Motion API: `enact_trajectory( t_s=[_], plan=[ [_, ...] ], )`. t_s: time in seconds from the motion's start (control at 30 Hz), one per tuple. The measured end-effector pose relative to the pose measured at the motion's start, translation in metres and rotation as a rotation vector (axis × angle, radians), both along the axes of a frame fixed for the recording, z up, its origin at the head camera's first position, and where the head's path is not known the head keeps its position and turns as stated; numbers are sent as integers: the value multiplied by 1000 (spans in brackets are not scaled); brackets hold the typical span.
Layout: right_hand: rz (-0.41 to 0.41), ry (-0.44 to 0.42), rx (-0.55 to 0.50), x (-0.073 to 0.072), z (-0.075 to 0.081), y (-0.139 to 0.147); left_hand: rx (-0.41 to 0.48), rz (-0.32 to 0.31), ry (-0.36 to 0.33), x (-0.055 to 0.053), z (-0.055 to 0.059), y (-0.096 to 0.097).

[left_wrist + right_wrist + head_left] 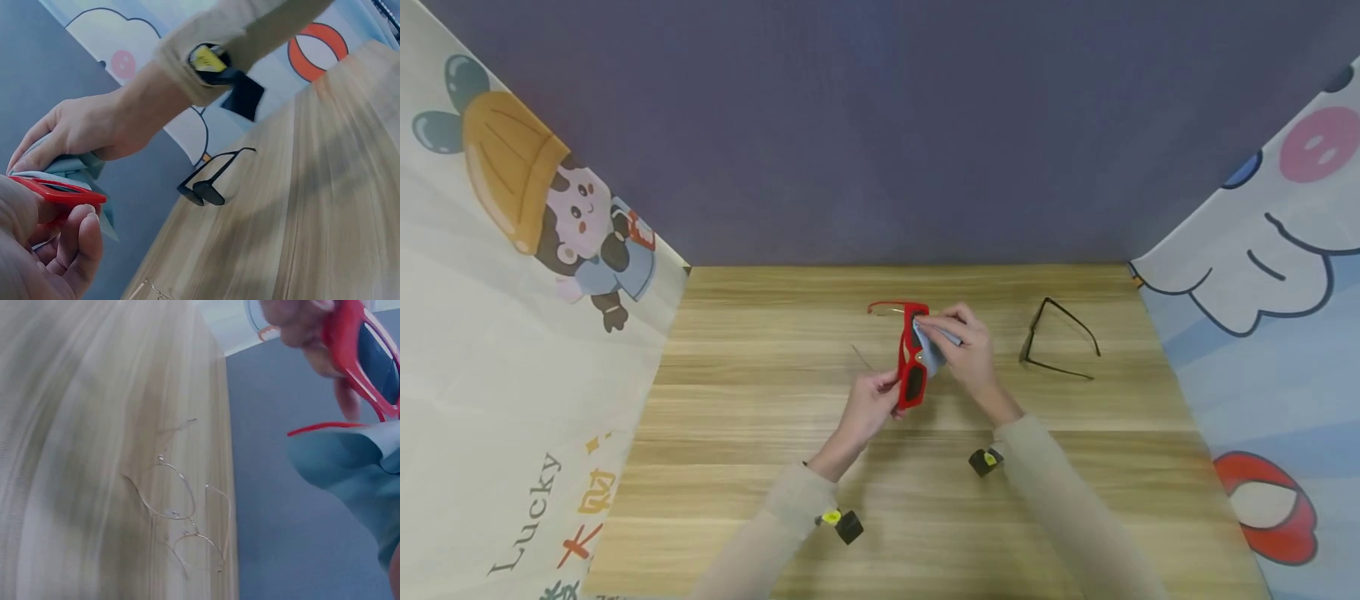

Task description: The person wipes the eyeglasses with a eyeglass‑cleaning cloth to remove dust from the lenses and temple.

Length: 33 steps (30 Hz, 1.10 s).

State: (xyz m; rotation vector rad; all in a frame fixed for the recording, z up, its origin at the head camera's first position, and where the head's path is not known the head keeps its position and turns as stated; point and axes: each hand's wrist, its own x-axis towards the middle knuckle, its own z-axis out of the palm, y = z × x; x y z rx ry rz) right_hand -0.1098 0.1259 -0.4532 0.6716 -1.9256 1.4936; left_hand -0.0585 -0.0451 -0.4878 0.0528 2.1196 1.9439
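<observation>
Wire glasses (193,524) lay left of the red sunglasses (912,358), fingers of your left hand (867,407) gripped the sunglasses' near end above the surface (760,400), fingers of your right hand (967,346) pinched a light-blue cloth (931,356) to their far lens, black glasses (1028,344) sat to their right

"Lucky" (525,512) is printed on the white panel (475,358) at left, beside orange "财" (597,492) and red "大" (580,546).

A hand could pass over the table (745,358) between the right hand (970,348) and the black glasses (1032,333). The left hand (868,407), red sunglasses (913,385) and cloth (933,357) block the middle; wire glasses (193,525) lie on the table, and a grey wall (880,142) bounds the far edge.
</observation>
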Motion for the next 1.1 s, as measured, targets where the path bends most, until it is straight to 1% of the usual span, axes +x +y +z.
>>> enact_trajectory(
  t_s=[0.13, 0.2, 0.27, 0.37, 0.47, 0.53, 0.7, 0.77, 0.83, 0.9, 1.0, 1.1],
  plan=[
    [-44, 26, -23, -6, 2, 1, -21, -6, 45, 2, -2, 0],
    [-55, 42, -26, -7, 3, 2, -48, 5, 71, 3, -2, 0],
    [-67, 57, -20, -7, 2, 2, -99, 27, 111, 3, -3, -2],
    [-68, 63, -21, -7, 3, 2, -215, 84, 196, 2, -6, -5],
    [-70, 60, -31, -5, 2, 2, -321, 142, 311, -1, -10, -9],
    [-67, 54, -41, -4, 3, 3, -384, 181, 404, -3, -13, -12],
    [-60, 36, -69, -3, 3, 5, -624, 286, 656, -8, -21, -20],
    [-58, 22, -86, -3, 3, 7, -700, 322, 738, -9, -23, -22],
    [-62, 5, -102, -3, 4, 8, -729, 332, 803, -10, -25, -25],
    [-66, -15, -117, -3, 5, 9, -739, 324, 850, -11, -27, -27],
    [-53, -59, -115, -1, 6, 11, -730, 302, 892, -12, -30, -30],
    [-10, -149, -68, -3, -4, 15, -690, 293, 926, -14, -32, -32]
  ],
)
